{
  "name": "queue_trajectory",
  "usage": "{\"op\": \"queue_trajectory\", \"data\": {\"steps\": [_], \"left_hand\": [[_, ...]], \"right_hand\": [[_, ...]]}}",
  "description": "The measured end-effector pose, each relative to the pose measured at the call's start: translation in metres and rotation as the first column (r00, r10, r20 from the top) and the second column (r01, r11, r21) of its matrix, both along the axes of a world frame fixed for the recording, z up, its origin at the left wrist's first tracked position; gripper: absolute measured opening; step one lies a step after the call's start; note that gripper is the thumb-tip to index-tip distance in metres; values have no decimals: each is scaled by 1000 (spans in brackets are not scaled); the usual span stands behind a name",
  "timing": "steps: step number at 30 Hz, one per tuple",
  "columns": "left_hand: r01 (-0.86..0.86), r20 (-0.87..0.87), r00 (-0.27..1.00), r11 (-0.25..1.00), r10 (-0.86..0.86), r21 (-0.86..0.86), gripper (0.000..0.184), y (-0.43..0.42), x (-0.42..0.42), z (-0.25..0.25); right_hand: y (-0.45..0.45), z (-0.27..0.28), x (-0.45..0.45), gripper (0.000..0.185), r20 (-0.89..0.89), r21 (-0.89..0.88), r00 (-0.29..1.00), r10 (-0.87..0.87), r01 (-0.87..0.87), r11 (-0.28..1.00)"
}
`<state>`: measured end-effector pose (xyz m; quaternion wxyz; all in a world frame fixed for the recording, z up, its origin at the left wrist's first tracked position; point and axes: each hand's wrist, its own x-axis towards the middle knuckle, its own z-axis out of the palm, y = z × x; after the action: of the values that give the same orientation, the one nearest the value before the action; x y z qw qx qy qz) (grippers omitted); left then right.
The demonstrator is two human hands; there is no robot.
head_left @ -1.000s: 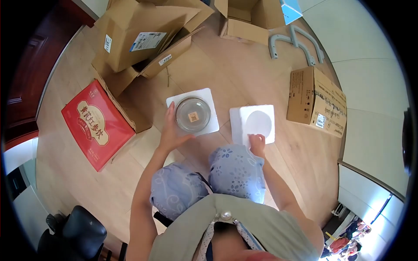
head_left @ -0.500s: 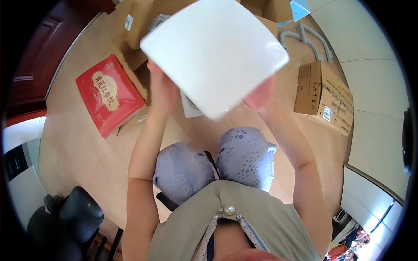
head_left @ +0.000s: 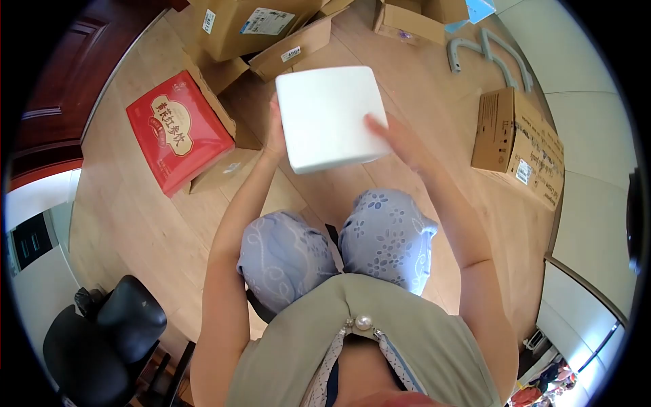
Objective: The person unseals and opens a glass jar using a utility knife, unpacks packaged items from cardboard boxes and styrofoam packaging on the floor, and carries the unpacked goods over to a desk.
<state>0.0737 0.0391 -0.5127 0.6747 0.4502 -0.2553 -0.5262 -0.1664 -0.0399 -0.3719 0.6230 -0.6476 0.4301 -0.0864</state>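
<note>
A white, square, box-like object with rounded corners (head_left: pixel 332 119) is held in front of my knees, above the floor. Its smooth face is turned up toward me, and its underside is hidden. My left hand (head_left: pixel 275 129) grips its left side, with most of the fingers out of sight behind it. My right hand (head_left: pixel 400 142) is at the right side, slightly blurred, with a fingertip over the edge of the white face.
To the left lies a red box with Chinese lettering (head_left: pixel 180 132) against an open cardboard box (head_left: pixel 227 169). More open cartons (head_left: pixel 298 51) stand ahead. A taped carton (head_left: pixel 519 146) and grey curved tubes (head_left: pixel 488 57) are on the right. A black chair (head_left: pixel 129 319) is at lower left.
The white object has come down and away from my face, looks smaller, and has turned so its edges lie nearly square to me. Both hands moved with it. The cartons behind now show.
</note>
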Motion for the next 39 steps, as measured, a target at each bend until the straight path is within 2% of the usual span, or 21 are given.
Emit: {"op": "queue_trajectory", "data": {"steps": [2,3,6,8,9,11,15,17,21,23,26,30,32,35,38,39], "left_hand": [[48,38,998,997,-51,68,70,4,-1,-8],[70,1,998,991,-71,110,72,4,-3,2],[134,-140,984,970,-107,201,81,5,-6,28],[177,-263,958,960,-117,217,88,9,-5,32],[157,-236,966,961,-103,227,90,9,-6,34],[117,-183,980,962,-72,246,95,11,-12,36],[91,-186,981,974,-52,207,90,9,-16,29],[113,-235,970,968,-59,225,85,8,-17,29],[52,-127,991,984,-30,170,75,20,-14,-3],[44,-52,998,989,-37,142,72,26,-12,-19],[101,-213,974,987,-73,127,74,21,-15,1],[133,-221,971,974,-92,182,78,9,-15,6],[168,-176,975,967,-134,192,80,6,-6,-10],[165,-296,949,971,-108,174,82,3,-5,-41],[109,-405,912,990,-65,85,81,13,-11,-62],[71,-346,938,994,-37,86,79,22,-14,-69]], "right_hand": [[9,-12,5,71,117,87,993,-1,-10,996],[13,-18,8,72,175,127,985,-3,-19,992],[15,-35,19,66,105,-46,991,-78,84,995],[11,-30,22,66,-3,-84,1000,-31,31,996],[9,-27,24,65,-57,-105,998,-8,2,994],[2,-32,25,66,-17,-35,1000,-17,17,999],[-7,-50,22,73,40,10,999,-31,30,999],[-9,-52,21,81,77,146,995,-70,58,988],[-6,-49,20,95,139,330,984,-112,60,942],[-3,-51,16,96,154,353,982,-111,50,934],[7,-34,14,97,127,378,980,-155,97,921],[3,-29,14,98,126,380,983,-131,74,922],[0,-33,14,99,127,363,988,-92,40,931],[-1,-41,8,100,117,374,991,-62,14,927],[0,-32,7,101,136,414,989,-51,-10,910],[-1,-29,8,101,151,405,988,-39,-26,914]]}}
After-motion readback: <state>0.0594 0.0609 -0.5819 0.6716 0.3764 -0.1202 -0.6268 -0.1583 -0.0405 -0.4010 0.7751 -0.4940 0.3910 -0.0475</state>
